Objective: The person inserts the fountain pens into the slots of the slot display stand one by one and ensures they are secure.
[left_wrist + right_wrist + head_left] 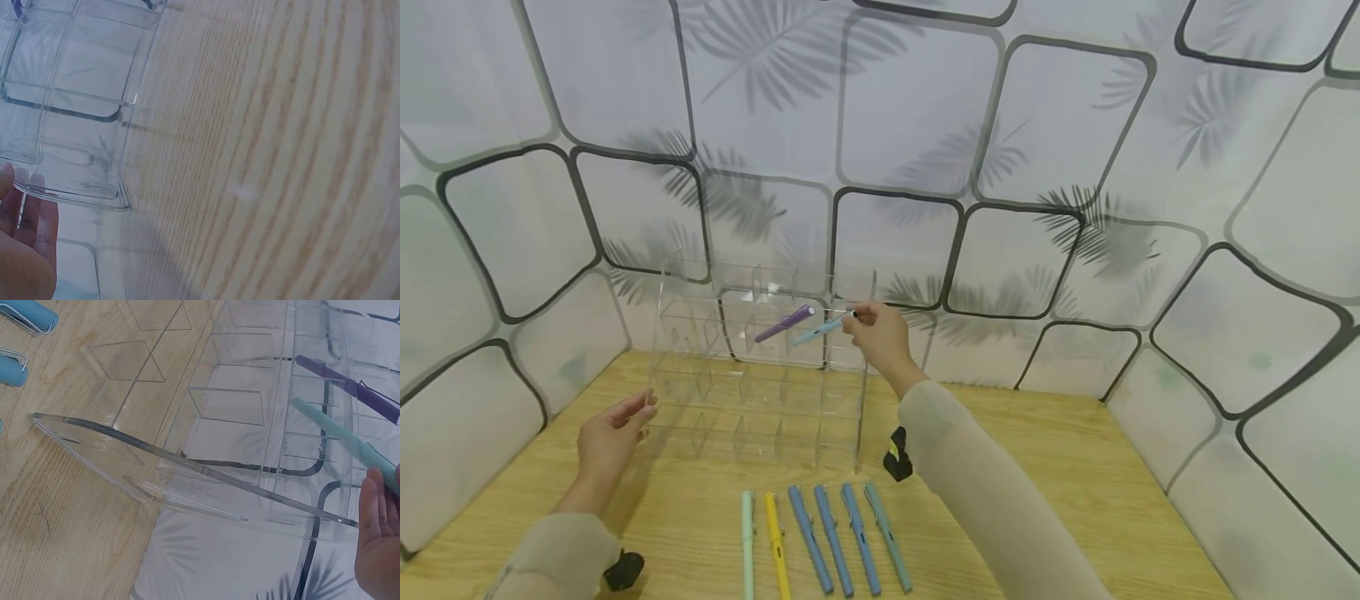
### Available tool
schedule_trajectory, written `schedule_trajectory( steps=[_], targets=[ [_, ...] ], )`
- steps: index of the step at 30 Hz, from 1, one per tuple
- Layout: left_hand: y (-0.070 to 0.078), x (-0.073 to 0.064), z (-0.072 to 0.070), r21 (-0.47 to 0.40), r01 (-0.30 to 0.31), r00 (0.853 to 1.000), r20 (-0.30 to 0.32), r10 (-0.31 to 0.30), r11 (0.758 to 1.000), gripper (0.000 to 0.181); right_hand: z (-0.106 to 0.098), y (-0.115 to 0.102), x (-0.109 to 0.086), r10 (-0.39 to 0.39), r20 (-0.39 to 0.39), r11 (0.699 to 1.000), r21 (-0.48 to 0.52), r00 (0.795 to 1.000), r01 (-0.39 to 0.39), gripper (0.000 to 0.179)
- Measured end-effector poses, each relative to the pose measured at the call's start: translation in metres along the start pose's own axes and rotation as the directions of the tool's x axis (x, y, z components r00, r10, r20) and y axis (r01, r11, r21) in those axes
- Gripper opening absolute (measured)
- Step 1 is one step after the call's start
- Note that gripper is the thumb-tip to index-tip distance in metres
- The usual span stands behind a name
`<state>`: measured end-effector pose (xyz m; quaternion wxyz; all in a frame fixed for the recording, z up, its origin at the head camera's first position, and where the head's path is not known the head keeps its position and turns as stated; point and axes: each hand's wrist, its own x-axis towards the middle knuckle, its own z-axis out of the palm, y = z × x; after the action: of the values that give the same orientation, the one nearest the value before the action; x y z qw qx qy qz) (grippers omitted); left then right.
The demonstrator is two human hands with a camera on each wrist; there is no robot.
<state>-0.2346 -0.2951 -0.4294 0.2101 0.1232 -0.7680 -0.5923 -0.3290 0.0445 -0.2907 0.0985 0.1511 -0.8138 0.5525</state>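
Note:
A clear acrylic rack with tiers of small compartments stands upright on the table. My left hand pinches its left side edge; in the left wrist view the fingers curl at the clear panel. At the rack's upper right, my right hand pinches the capped end of a light blue pen, which slants across an upper tier. Beside it a purple pen lies tilted in the rack. In the right wrist view the light blue pen runs nearly parallel to the purple pen.
In front of the rack lie a mint pen, a yellow pen, several blue pens and a grey-green pen. Black clips sit near each wrist, one by the right sleeve. A patterned curtain hangs behind.

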Motion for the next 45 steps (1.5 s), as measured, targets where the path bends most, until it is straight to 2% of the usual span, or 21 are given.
schedule_trajectory(
  steps=[11,16,27,37,45],
  targets=[
    [0.001,0.000,0.000,0.020,-0.015,1.000,0.008,0.015,1.000,0.048,-0.003,0.003,0.001,-0.032,0.029,0.999,-0.022,0.999,0.033,0.022],
    [0.001,0.000,0.000,0.031,-0.013,1.000,0.015,0.013,0.999,0.048,-0.004,0.003,0.002,-0.040,0.039,0.999,-0.028,0.998,0.041,0.025],
    [0.002,0.000,0.001,0.002,-0.016,1.000,0.005,0.016,1.000,0.047,-0.008,0.003,-0.001,-0.046,0.053,0.996,-0.072,0.998,0.050,0.031],
    [0.001,-0.002,0.001,-0.014,-0.023,1.000,0.003,0.023,1.000,0.047,-0.027,0.022,-0.008,-0.034,0.062,0.998,0.049,0.998,0.031,0.038],
    [0.002,-0.002,0.001,0.007,-0.016,1.000,0.000,0.016,1.000,0.047,-0.041,0.050,-0.027,-0.007,0.012,0.996,0.090,1.000,0.006,0.036]
  ],
)
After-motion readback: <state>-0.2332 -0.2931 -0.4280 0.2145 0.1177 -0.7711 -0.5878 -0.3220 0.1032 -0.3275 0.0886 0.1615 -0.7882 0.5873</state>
